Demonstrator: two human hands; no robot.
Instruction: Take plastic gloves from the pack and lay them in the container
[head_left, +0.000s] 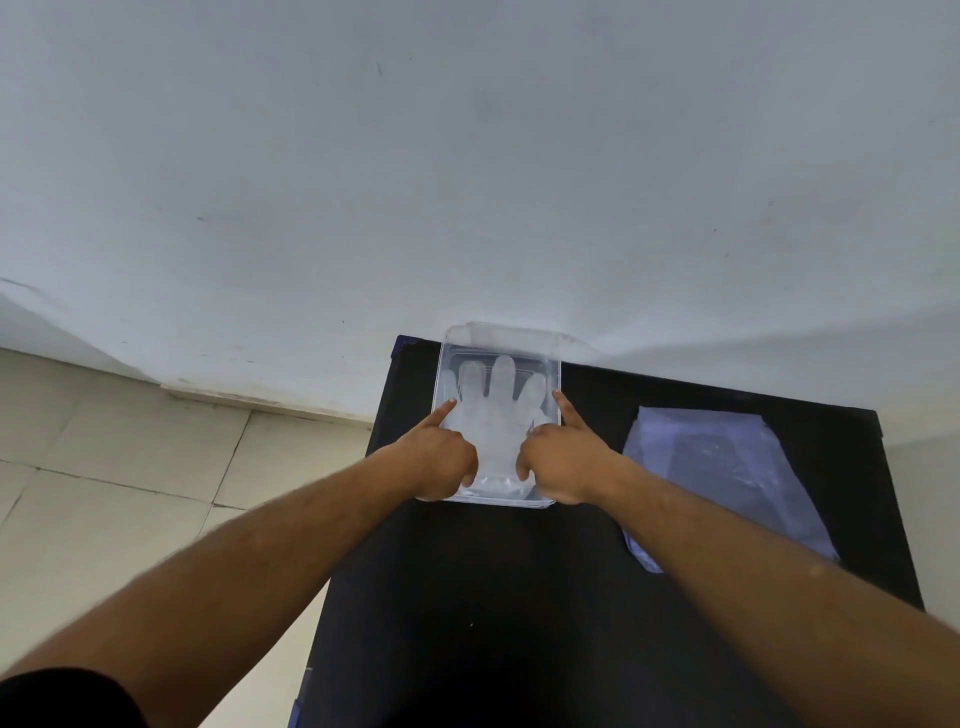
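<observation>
Single head-worn wide-angle view, looking forward and steeply down from above the black-topped bench (519, 597). Both forearms enter from the lower corners. The pale wall fills the upper half; beige floor tiles (130, 467) show at left. Bench at arm's reach.

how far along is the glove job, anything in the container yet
Done: a plastic glove lies flat in the clear container, fingers pointing away. In hand: the left hand and right hand press its sides with index fingers extended, smoothing it. Left: the pack lies on the black table; whether more gloves remain inside is unclear.
</observation>
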